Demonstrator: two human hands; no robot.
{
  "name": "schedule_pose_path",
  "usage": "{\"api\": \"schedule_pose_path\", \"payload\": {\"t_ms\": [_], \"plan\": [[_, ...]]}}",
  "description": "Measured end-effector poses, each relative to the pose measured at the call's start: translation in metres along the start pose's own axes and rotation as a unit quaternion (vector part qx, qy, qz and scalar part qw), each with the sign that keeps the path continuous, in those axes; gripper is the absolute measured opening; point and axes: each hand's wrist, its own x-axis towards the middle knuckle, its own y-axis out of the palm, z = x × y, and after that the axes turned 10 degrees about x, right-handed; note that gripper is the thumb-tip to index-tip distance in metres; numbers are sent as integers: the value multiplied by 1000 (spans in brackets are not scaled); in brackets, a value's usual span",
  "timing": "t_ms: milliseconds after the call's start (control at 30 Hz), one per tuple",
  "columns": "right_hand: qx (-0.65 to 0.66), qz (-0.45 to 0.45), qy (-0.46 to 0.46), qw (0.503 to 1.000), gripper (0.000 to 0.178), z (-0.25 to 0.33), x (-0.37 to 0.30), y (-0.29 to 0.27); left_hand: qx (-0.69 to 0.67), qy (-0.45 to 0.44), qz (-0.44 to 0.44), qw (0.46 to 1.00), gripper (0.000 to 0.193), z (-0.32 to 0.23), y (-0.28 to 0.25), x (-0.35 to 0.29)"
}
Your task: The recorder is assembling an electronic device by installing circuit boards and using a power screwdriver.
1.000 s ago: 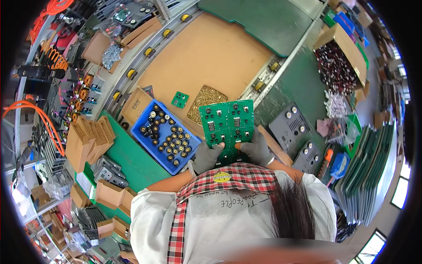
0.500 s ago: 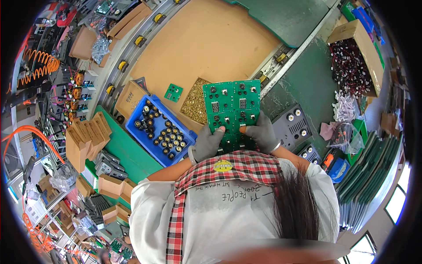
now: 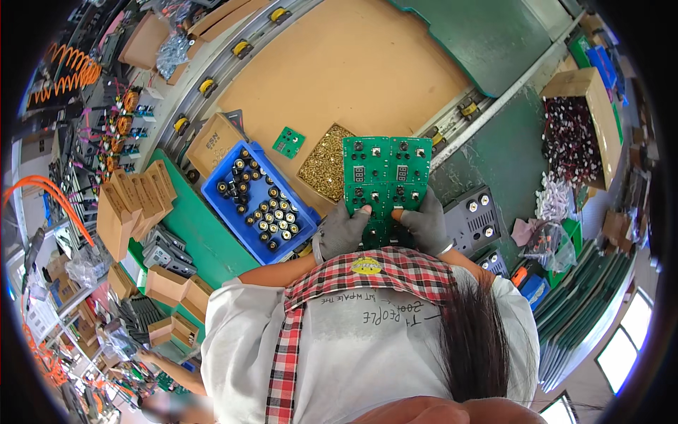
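Observation:
A panel of joined green circuit boards is held up in front of my chest. It carries black and white knobs or switches and small digit displays. My left hand, in a grey glove with the thumb tip bare, grips its lower left edge. On the lower right, my right hand clasps it the same way, thumb on the face. The fingers behind the panel are hidden. Just beyond the left hand lies an open box of small brass-coloured parts. A blue bin of black cylindrical parts with metallic ends stands to its left.
A single small green board lies on the brown sheet. Right of my hands sits a dark grey housing. Farther right are a carton of wired connectors and stacked green sheets. Folded cartons stand at left.
The view has shifted slightly, so the bench appears moved. Both hands keep their hold on the circuit board panel. Another person's arm has come into view at lower left.

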Motion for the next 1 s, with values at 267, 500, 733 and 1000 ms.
{"api": "schedule_pose_path", "payload": {"t_ms": [267,500,733,1000], "plan": [[13,-3,20,1000,49,3,5,12,-105,4,32,994,26,11,-2,1],[-146,-23,-60,987,34,-3,4,16,-82,1,28,996,26,-10,-6,2],[86,69,20,994,39,15,36,-3,-255,-13,75,964,32,14,-31,45],[288,30,32,957,41,25,44,-56,-183,-83,-101,974,34,166,-161,222]]}}
